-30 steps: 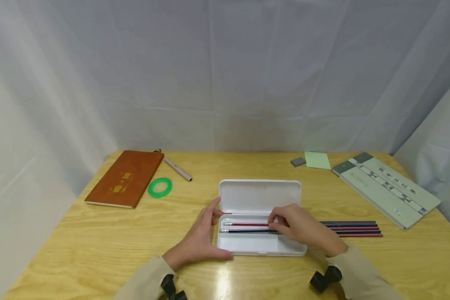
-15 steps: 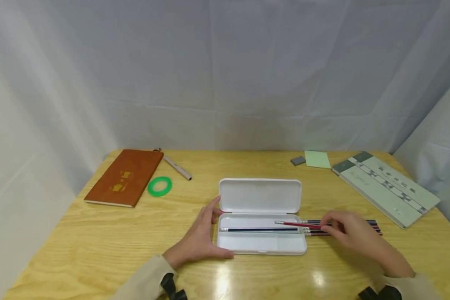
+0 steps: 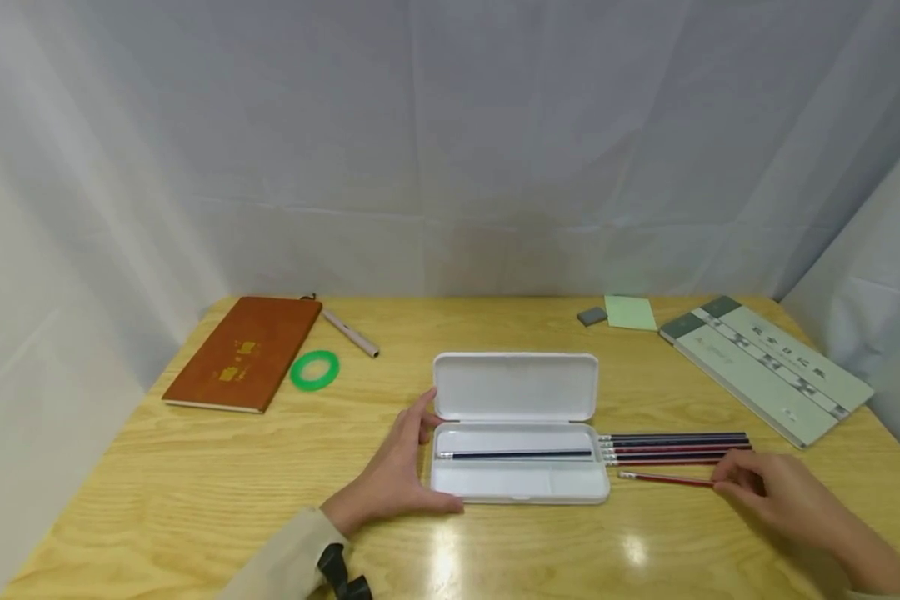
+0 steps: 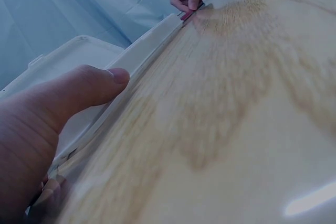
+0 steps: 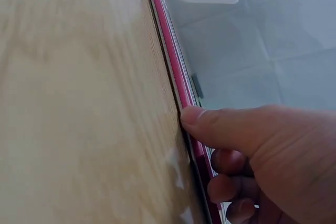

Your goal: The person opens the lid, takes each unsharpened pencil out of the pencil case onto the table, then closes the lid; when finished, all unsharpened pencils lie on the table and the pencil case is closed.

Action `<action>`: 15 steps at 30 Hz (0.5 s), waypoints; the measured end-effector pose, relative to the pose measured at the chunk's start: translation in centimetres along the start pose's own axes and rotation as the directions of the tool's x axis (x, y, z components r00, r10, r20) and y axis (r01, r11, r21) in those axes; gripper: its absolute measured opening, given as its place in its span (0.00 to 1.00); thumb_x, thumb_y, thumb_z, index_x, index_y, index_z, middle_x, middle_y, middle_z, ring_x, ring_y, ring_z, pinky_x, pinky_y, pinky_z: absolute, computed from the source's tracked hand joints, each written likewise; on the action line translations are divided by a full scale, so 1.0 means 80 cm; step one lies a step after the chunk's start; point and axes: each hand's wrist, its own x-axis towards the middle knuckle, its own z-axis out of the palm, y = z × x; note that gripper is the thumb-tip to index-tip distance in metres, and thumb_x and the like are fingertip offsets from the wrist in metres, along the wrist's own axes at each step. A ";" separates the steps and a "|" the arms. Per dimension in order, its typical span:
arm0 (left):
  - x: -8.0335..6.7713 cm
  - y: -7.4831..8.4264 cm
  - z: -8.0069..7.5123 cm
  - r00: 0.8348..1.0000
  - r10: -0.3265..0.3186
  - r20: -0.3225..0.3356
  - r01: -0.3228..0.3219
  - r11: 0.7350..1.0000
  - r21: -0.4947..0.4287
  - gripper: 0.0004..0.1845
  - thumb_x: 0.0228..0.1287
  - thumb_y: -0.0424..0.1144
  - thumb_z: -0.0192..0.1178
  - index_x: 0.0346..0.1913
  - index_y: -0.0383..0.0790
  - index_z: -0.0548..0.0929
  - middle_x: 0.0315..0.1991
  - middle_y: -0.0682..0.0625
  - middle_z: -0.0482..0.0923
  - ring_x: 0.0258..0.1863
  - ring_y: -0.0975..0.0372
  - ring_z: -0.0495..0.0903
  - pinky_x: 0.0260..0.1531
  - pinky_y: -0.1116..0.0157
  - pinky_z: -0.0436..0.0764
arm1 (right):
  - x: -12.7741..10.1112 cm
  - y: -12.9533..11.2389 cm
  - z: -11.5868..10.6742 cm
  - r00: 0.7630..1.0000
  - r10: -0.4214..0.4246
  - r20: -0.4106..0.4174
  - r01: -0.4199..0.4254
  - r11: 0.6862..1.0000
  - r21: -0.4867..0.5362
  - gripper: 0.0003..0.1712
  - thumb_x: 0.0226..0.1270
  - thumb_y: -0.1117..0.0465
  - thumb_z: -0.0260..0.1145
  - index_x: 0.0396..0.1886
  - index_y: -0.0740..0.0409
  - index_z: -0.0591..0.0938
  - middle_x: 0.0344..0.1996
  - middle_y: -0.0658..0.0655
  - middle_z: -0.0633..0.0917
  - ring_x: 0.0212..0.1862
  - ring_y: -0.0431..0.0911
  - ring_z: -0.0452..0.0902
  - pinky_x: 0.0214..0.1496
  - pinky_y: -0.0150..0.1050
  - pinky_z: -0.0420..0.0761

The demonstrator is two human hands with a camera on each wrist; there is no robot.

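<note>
A white pencil case [image 3: 517, 487] lies open at the table's middle, lid [image 3: 515, 386] back, with one dark blue pencil [image 3: 513, 454] inside. My left hand [image 3: 420, 458] holds the case's left end, thumb [image 4: 79, 90] along its front rim [image 4: 142, 51]. To the right of the case, my right hand [image 3: 723, 483] pinches a red pencil [image 3: 667, 478] by its far end, low on the table. In the right wrist view the thumb [image 5: 226, 129] presses on the red pencil [image 5: 173, 66]. Just behind it lies a row of three pencils [image 3: 675, 447].
A brown notebook [image 3: 243, 354], a green tape ring [image 3: 315, 370] and a pen [image 3: 351, 333] lie at the back left. A grey eraser [image 3: 592, 316], green sticky notes [image 3: 630, 312] and pale green booklets [image 3: 768, 367] lie at the back right. White cloth surrounds the table.
My right hand lifted the red pencil out of the case and carried it right, down in front of the pencil row. The left hand stayed on the case.
</note>
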 end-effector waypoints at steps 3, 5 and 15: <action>0.000 -0.001 0.000 1.000 -0.003 -0.003 0.003 1.000 0.000 0.74 0.26 0.57 0.81 0.77 0.47 0.44 0.56 0.53 0.67 0.48 0.63 0.65 0.49 0.64 0.72 | 0.007 -0.004 0.005 1.000 -0.007 -0.017 0.007 1.000 -0.023 0.12 0.55 0.67 0.72 0.29 0.45 0.79 0.17 0.32 0.66 0.20 0.26 0.58 0.20 0.27 0.62; 0.001 -0.002 0.000 1.000 -0.005 -0.004 0.005 1.000 0.002 0.74 0.26 0.57 0.82 0.77 0.48 0.44 0.56 0.54 0.67 0.48 0.64 0.65 0.49 0.64 0.72 | 0.013 -0.009 0.008 1.000 -0.001 -0.022 0.000 0.999 -0.035 0.13 0.55 0.67 0.72 0.30 0.46 0.78 0.17 0.33 0.66 0.20 0.26 0.58 0.20 0.27 0.62; 0.001 -0.006 0.001 1.000 -0.004 0.000 0.004 1.000 0.020 0.74 0.26 0.56 0.82 0.77 0.49 0.44 0.57 0.55 0.67 0.48 0.64 0.66 0.50 0.64 0.72 | 0.054 -0.048 0.023 0.997 0.029 0.070 -0.030 0.999 0.020 0.12 0.58 0.66 0.71 0.37 0.51 0.76 0.17 0.38 0.67 0.19 0.28 0.58 0.23 0.29 0.65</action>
